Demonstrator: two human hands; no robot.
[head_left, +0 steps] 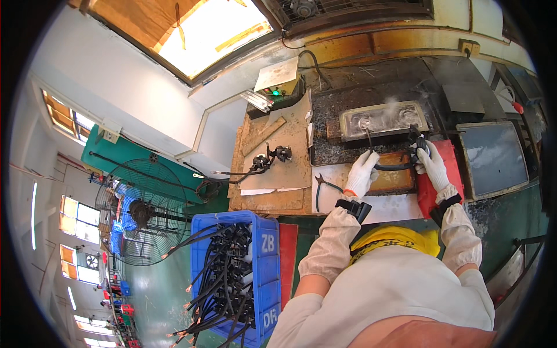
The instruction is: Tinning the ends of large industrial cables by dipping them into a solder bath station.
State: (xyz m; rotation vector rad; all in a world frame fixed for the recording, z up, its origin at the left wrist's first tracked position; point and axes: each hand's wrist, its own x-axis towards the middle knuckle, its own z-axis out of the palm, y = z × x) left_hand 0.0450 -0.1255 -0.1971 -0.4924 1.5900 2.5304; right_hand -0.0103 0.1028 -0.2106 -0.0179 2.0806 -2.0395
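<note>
My left hand, in a white glove, is closed on one end of a black cable. A thin dark lead runs up from these fingers to the near edge of a smoking rectangular metal pot. My right hand, gloved too, grips a black part at the pot's right front corner. The cable spans the gap between both hands, above a shallow tray of brown liquid. Whether the lead's tip dips into the pot's silvery contents is too small to tell.
Beside my right hand stands a red box, then a grey-filled pan. Black cabled parts and a wood strip lie on the board at left. A blue crate of cabled parts and a caged fan stand further left.
</note>
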